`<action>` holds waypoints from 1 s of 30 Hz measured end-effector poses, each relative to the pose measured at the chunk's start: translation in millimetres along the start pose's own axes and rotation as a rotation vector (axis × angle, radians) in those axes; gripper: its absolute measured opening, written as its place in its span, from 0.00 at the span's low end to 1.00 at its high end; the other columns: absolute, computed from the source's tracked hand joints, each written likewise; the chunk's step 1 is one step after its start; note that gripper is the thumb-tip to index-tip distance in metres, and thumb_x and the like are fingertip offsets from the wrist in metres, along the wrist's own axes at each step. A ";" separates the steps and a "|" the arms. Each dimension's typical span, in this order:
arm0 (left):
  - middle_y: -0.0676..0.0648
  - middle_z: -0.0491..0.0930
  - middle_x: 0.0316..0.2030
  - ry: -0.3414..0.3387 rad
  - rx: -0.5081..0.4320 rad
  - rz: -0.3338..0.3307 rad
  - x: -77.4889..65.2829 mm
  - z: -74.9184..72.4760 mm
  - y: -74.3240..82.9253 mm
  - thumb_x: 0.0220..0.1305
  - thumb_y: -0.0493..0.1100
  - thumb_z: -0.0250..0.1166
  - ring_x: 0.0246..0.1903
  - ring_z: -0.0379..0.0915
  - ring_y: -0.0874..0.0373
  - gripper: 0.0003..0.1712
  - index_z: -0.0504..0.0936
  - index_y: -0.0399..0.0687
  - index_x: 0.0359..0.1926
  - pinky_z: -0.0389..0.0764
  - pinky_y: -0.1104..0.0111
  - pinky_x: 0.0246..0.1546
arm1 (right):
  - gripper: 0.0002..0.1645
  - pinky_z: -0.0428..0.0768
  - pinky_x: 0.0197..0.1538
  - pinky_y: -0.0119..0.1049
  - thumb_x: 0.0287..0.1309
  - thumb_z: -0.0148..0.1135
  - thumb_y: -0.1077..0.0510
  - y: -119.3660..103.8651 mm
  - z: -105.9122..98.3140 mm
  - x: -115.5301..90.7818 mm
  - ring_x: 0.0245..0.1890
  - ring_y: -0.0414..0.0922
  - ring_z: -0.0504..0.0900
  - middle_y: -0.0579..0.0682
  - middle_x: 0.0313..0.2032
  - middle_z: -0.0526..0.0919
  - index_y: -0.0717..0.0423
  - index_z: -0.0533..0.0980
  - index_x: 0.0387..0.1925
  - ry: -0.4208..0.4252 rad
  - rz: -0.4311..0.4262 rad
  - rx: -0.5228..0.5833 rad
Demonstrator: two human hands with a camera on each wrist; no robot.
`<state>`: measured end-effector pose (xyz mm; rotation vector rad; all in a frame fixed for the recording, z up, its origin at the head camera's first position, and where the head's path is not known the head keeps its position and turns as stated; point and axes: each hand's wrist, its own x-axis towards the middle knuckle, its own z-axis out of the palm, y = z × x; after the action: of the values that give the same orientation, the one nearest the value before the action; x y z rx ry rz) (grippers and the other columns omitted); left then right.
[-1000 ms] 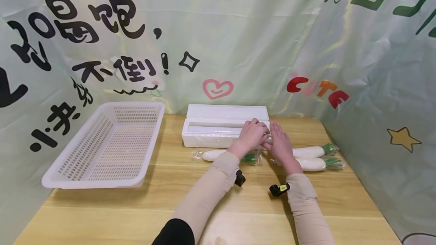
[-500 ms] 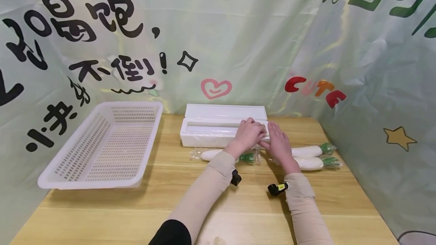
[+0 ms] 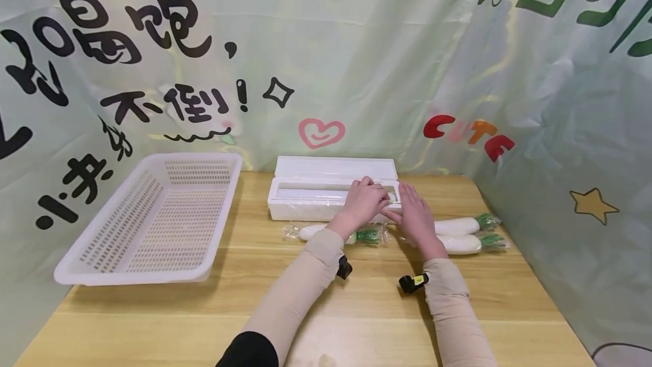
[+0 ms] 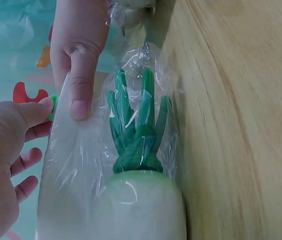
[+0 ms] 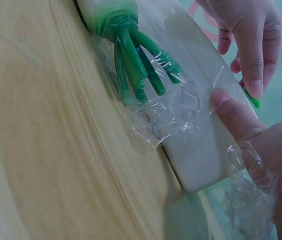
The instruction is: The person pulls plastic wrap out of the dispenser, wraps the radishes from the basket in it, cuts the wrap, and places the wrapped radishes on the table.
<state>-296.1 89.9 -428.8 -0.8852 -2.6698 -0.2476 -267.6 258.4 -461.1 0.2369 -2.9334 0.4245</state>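
Note:
A long white cling film box point(image 3: 300, 210) stands at the back of the table, its lid point(image 3: 333, 167) tipped back. A film roll is visible inside. My left hand point(image 3: 363, 204) reaches over the box; its thumb and a finger pinch a small green slider point(image 4: 53, 107) at the top front edge, other fingers loosely bent. My right hand point(image 3: 416, 217) holds the box's right end, thumb point(image 5: 233, 114) pressed on the front face and fingers along the end. A plastic-wrapped white radish point(image 4: 140, 207) with green stalks lies just before the box, partly behind my left wrist in the head view.
Two more wrapped white radishes, one farther back point(image 3: 458, 226) and one nearer point(image 3: 460, 244), lie right of my right wrist. A large white perforated basket point(image 3: 224, 231) stands on the left of the wooden table point(image 3: 356, 321). A printed cloth point(image 3: 377, 72) hangs behind.
My left hand has slid a little to the left along the box's front edge, baring more of the box's right end. My right hand has stayed on that end.

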 end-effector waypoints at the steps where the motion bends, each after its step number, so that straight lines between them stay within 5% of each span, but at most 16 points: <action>1: 0.66 0.82 0.49 0.001 -0.001 -0.002 -0.5 -0.2 -0.7 0.69 0.59 0.56 0.49 0.69 0.62 0.13 0.85 0.69 0.45 0.70 0.64 0.52 | 0.62 0.51 0.73 0.61 0.59 0.49 0.26 -0.3 -0.1 0.2 0.76 0.61 0.45 0.64 0.76 0.45 0.65 0.43 0.75 0.001 -0.003 0.003; 30: 0.65 0.83 0.47 -0.001 -0.024 -0.005 -7.4 -4.4 -9.0 0.69 0.59 0.56 0.49 0.70 0.61 0.13 0.85 0.67 0.45 0.71 0.63 0.51 | 0.58 0.53 0.74 0.58 0.61 0.54 0.32 -0.8 -0.3 -1.4 0.76 0.62 0.46 0.65 0.75 0.46 0.66 0.45 0.74 0.017 -0.007 0.020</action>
<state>-294.9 77.6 -427.8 -0.8855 -2.6759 -0.2805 -266.0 257.9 -460.8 0.2449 -2.9120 0.4526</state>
